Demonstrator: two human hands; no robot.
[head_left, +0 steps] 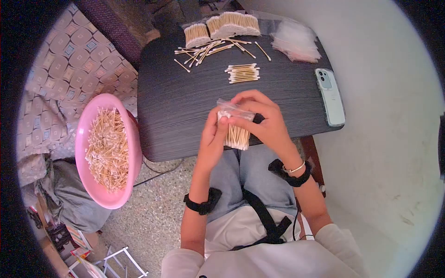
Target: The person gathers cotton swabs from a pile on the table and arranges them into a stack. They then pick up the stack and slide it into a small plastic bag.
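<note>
Both hands hold one clear plastic bag of cotton swabs [238, 137] over the near edge of the dark table [185, 102]. My left hand [214, 134] grips the bag's left side, its thumb near the top. My right hand [266, 121] has its fingers closed on the bag's upper part, around the opening. The swabs in the bag stand roughly upright, their white tips at the bottom. Beyond my hands lies a small, neat stack of swabs [243, 73], and behind it are loose scattered swabs [204, 52].
Filled swab bags [232, 24] lie at the table's far edge, beside a pile of empty clear bags [296, 41]. A phone [330, 97] rests at the right edge. A pink tub [134, 153] full of swabs stands left of the table; a pale wall [389, 116] is on the right.
</note>
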